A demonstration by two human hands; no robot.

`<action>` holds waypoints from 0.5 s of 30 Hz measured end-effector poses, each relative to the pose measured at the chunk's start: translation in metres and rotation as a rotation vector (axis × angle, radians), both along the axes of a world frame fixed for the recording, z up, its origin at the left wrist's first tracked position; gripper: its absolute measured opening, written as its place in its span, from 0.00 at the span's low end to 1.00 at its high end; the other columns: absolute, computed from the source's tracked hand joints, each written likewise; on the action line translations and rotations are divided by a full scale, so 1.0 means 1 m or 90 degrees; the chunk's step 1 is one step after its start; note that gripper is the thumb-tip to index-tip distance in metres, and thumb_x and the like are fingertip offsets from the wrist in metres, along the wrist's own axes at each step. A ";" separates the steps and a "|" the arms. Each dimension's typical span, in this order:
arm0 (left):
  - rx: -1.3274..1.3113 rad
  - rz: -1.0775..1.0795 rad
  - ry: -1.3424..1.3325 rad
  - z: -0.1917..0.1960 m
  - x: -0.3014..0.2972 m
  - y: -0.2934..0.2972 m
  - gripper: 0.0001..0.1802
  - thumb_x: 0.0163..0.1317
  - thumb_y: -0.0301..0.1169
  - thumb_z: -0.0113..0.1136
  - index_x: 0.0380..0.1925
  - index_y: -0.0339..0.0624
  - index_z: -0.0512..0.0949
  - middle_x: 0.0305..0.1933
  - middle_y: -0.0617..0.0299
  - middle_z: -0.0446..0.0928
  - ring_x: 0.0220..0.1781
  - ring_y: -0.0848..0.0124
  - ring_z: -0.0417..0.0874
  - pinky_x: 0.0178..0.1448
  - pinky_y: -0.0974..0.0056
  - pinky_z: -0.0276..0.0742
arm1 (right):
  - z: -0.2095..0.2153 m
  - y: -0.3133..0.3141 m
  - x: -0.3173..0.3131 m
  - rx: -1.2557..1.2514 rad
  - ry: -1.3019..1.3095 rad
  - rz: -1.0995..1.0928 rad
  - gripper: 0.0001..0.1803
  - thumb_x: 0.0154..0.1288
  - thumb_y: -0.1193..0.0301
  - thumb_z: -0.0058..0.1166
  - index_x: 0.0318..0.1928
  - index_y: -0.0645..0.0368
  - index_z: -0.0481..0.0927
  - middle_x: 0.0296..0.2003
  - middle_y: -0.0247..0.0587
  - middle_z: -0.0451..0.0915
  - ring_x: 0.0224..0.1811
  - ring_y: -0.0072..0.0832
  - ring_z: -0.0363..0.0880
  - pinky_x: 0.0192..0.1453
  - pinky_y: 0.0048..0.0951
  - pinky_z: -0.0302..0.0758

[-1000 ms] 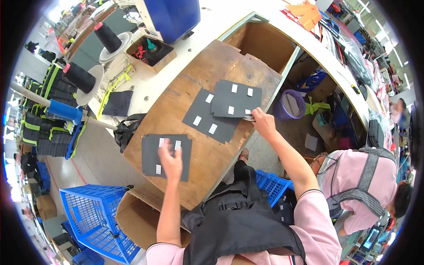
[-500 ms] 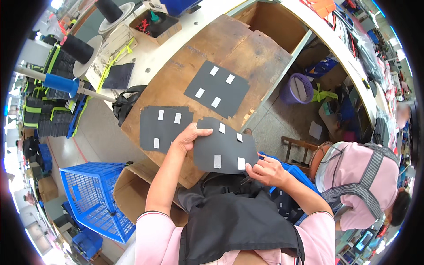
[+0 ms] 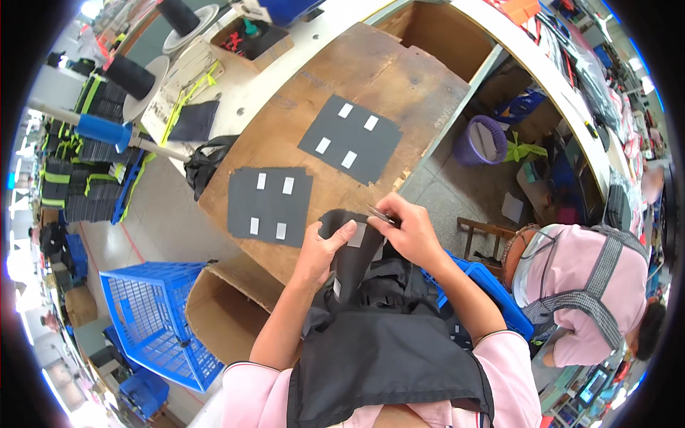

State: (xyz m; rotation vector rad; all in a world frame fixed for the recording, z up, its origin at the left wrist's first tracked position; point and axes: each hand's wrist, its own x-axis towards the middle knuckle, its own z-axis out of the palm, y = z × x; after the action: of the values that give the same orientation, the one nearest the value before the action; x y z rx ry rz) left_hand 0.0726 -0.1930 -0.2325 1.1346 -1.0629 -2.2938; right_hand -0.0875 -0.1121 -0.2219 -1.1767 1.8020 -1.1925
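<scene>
My left hand (image 3: 319,251) is closed on a black fabric panel (image 3: 347,265) with white rectangular patches, its thumb on the upper face. The panel is bent and hangs down toward my lap. At its upper right edge, my right hand (image 3: 405,227) is closed around small metal thread snips (image 3: 378,214) whose pointed blades face the panel. Much of the snips is hidden in the fingers. Beyond my hands, one stack of similar black panels (image 3: 270,207) lies on the left of the wooden board, and another panel stack (image 3: 349,140) lies farther back.
The worn wooden board (image 3: 357,64) spans the worktop. A cardboard box (image 3: 228,314) and a blue crate (image 3: 153,314) stand at left. Thread cones (image 3: 130,77) sit at the far left. A purple basket (image 3: 479,141) is at right, near a bent-over co-worker (image 3: 581,292) and a blue bin (image 3: 492,292).
The panel was held out nearly flat; now it is bent and turned. My right hand has moved up and left from its lower right corner to its upper edge, the snips now showing.
</scene>
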 end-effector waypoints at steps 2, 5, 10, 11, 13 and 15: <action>0.031 0.062 -0.002 0.003 0.004 0.006 0.18 0.54 0.32 0.68 0.41 0.34 0.75 0.37 0.60 0.78 0.38 0.73 0.79 0.43 0.68 0.75 | 0.008 0.008 0.010 -0.038 0.046 -0.025 0.12 0.54 0.78 0.59 0.39 0.61 0.72 0.21 0.37 0.69 0.20 0.24 0.67 0.26 0.23 0.66; 0.033 0.115 0.003 0.010 0.005 0.007 0.16 0.56 0.33 0.66 0.40 0.34 0.76 0.37 0.61 0.78 0.37 0.74 0.78 0.42 0.69 0.75 | 0.020 0.026 0.023 -0.049 0.159 -0.053 0.14 0.51 0.76 0.60 0.40 0.58 0.74 0.34 0.41 0.73 0.26 0.34 0.75 0.31 0.30 0.72; 0.055 0.104 0.007 0.019 -0.001 0.012 0.11 0.60 0.33 0.62 0.37 0.36 0.78 0.35 0.63 0.79 0.35 0.76 0.77 0.39 0.70 0.74 | 0.009 0.036 0.024 -0.145 0.342 -0.023 0.21 0.45 0.75 0.64 0.43 0.56 0.76 0.33 0.39 0.73 0.26 0.34 0.73 0.28 0.30 0.70; 0.057 0.101 0.007 0.018 -0.002 0.013 0.11 0.60 0.33 0.62 0.37 0.36 0.78 0.35 0.63 0.79 0.35 0.76 0.77 0.39 0.70 0.74 | 0.011 0.034 0.023 -0.143 0.351 -0.026 0.19 0.46 0.76 0.63 0.42 0.58 0.76 0.33 0.41 0.74 0.26 0.36 0.74 0.27 0.30 0.71; 0.066 0.105 0.015 0.016 -0.002 0.015 0.11 0.59 0.33 0.62 0.37 0.36 0.78 0.35 0.63 0.79 0.35 0.76 0.77 0.39 0.70 0.74 | 0.011 0.033 0.022 -0.142 0.358 -0.027 0.17 0.48 0.77 0.62 0.41 0.59 0.76 0.32 0.44 0.74 0.26 0.38 0.75 0.27 0.31 0.73; 0.067 0.110 0.018 0.019 -0.003 0.016 0.11 0.59 0.33 0.62 0.37 0.36 0.78 0.35 0.63 0.79 0.35 0.76 0.77 0.39 0.70 0.74 | 0.011 0.032 0.022 -0.153 0.379 -0.027 0.16 0.48 0.77 0.62 0.41 0.60 0.77 0.31 0.44 0.74 0.26 0.38 0.76 0.28 0.31 0.73</action>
State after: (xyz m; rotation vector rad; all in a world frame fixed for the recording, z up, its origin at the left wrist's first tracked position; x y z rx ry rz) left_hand 0.0695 -0.1767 -0.2134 1.1819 -0.8092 -2.2432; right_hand -0.0657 -0.0796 -0.2113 -1.7836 2.1535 -1.1854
